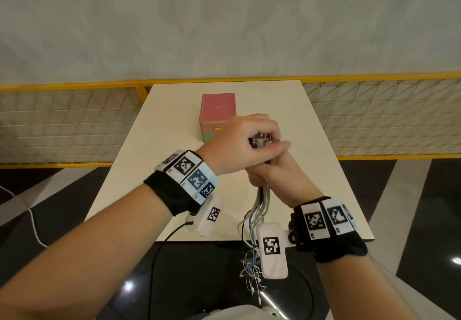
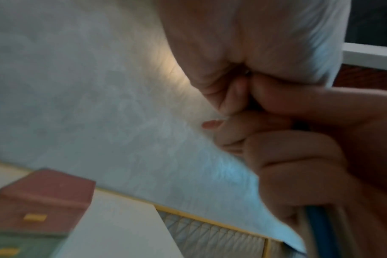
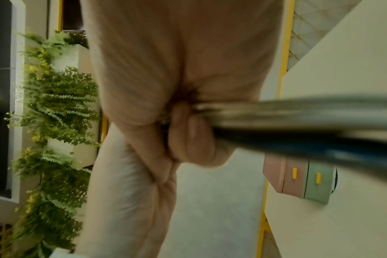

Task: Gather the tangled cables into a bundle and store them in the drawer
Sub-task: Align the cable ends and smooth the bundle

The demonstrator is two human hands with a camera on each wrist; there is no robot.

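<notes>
A bunch of thin cables (image 1: pixel 260 202), white, grey and blue, is held upright above the near half of a cream table (image 1: pixel 159 175), its plug ends (image 1: pixel 260 141) gathered at the top and its loose tails hanging past the table's front edge toward the dark floor. The left hand (image 1: pixel 245 141) is clenched over the plug ends from above, while the right hand (image 1: pixel 272 175) grips the strands just below it, the 2 hands touching; the right wrist view shows the fingers curled round a blurred shaft of cables (image 3: pixel 298 120). Behind the hands, well apart from the bunch, stands a small drawer unit (image 1: pixel 217 110) with a pink top, a pink drawer and a green drawer below it, each with a yellow pull; both drawers look closed in the wrist views. By this evidence the gathering step is in hand: the plug ends are collected, but the tails are not yet folded up into a compact bundle. The next move likely calls for looping the hanging lengths up into one hand, which would free the other to pull a drawer open; which of the 2 drawers is meant cannot be told. A yellow mesh fence (image 1: pixel 74 120) borders the table's far side.
</notes>
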